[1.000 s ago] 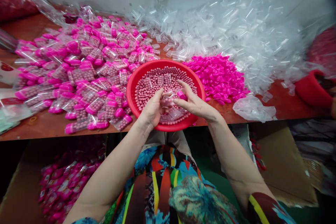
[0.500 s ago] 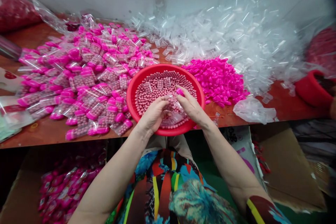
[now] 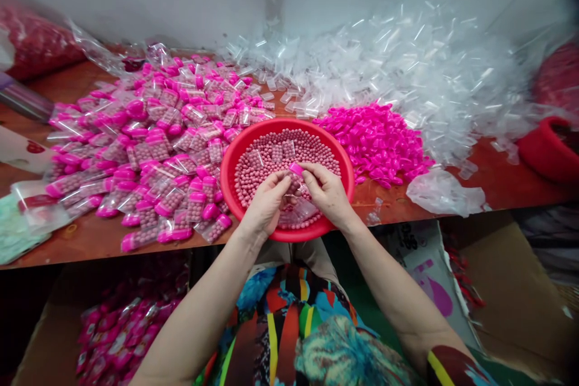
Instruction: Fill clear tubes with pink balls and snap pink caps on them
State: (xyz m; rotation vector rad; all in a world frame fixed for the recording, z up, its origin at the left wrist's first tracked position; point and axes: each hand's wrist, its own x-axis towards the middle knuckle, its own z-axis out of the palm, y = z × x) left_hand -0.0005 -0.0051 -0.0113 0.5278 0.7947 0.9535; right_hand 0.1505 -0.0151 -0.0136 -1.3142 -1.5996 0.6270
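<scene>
Above the red bowl (image 3: pixel 228 184), my left hand (image 3: pixel 266 204) is closed around a small clear plastic container (image 3: pixel 295 184) with pink beads showing in it. My right hand (image 3: pixel 329 194) pinches a bright pink cap (image 3: pixel 296 169) at the container's upper end; fingers partly hide where the two meet. Loose pink beads (image 3: pixel 246 180) fill the bowl. On them lie several clear containers (image 3: pixel 277 152) toward the back and a crumpled clear plastic piece (image 3: pixel 298 214) at the front.
Capped bead-filled containers (image 3: pixel 163 151) are heaped left of the bowl. To its right lie pink caps (image 3: pixel 377 142), with a large pile of clear empty containers (image 3: pixel 407 72) behind. A plastic bag (image 3: pixel 446 192) sits near the edge. Below stands a box of pink packages (image 3: pixel 122 338).
The pink cap, earlier held between my right fingers beside the container, now sits at the container's end. My hands have come closer together. The whole view has shifted slightly.
</scene>
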